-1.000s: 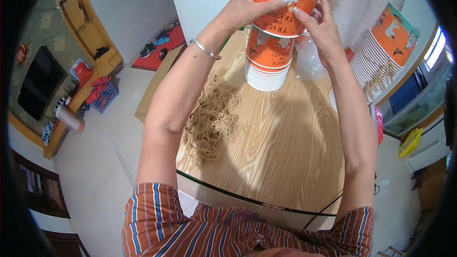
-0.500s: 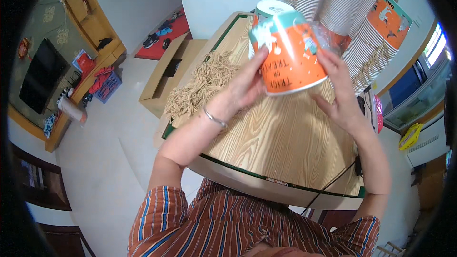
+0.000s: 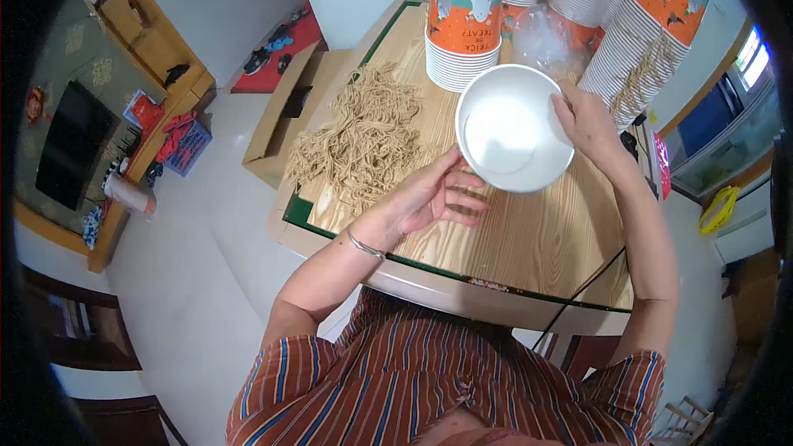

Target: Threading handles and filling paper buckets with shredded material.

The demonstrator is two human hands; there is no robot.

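A paper bucket (image 3: 514, 134) is tilted so that its round mouth faces me and its plain white inside shows. My right hand (image 3: 588, 125) grips it by the right side of the rim, the thumb over the edge. At the lower left of the bucket, my left hand (image 3: 434, 198) has its fingers spread, with the thumb tip close to the rim; I cannot tell whether it touches. Just behind stands an upside-down stack of orange and green printed paper buckets (image 3: 464, 29). A heap of tan twisted cords (image 3: 363, 136) lies on the table left of my hands.
Tall nested stacks of paper buckets (image 3: 636, 49), some with tan cords hanging from them, crowd the table's (image 3: 529, 239) far right. A clear plastic bag (image 3: 538, 40) lies before them. An open cardboard box (image 3: 277, 128) stands by the left edge. A black cable (image 3: 591, 289) crosses the front right.
The bucket has been turned from its printed side to its open mouth, and brought slightly nearer. My left hand has come off its side and moved down; my right hand still holds it.
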